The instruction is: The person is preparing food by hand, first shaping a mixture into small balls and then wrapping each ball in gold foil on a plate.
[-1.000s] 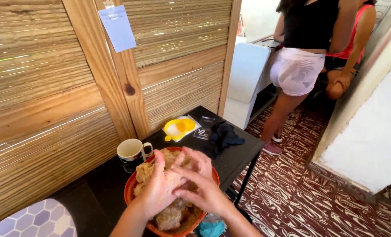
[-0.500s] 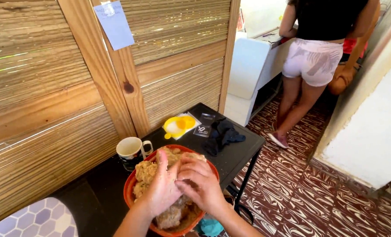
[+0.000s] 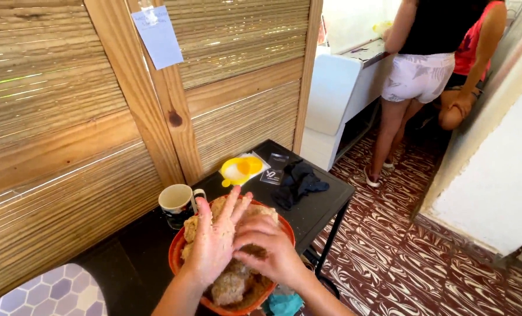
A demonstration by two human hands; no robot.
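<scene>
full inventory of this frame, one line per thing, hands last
bowl: 1, red-orange, on black table, near edge
dough: 1 mass, tan, in bowl
mug: 1, white with dark band, left of bowl
yellow item: 1, table's far end
dark cloth: 1, beside it
black table: 1, against slatted wall
paper note: 1, pale blue, on post
people: 2, background right
left hand: open, over dough
right hand: on dough

Both hands work over a red bowl (image 3: 177, 253) full of brownish dough (image 3: 232, 285) on a black table (image 3: 322, 206); the left hand (image 3: 214, 243) is flat with fingers spread, the right hand (image 3: 268, 248) presses into the dough beside it; a mug (image 3: 178, 203) stands just behind the bowl; a yellow object (image 3: 241, 168) and a dark cloth (image 3: 299, 182) lie farther back; two people stand at a white counter (image 3: 337, 96).
</scene>
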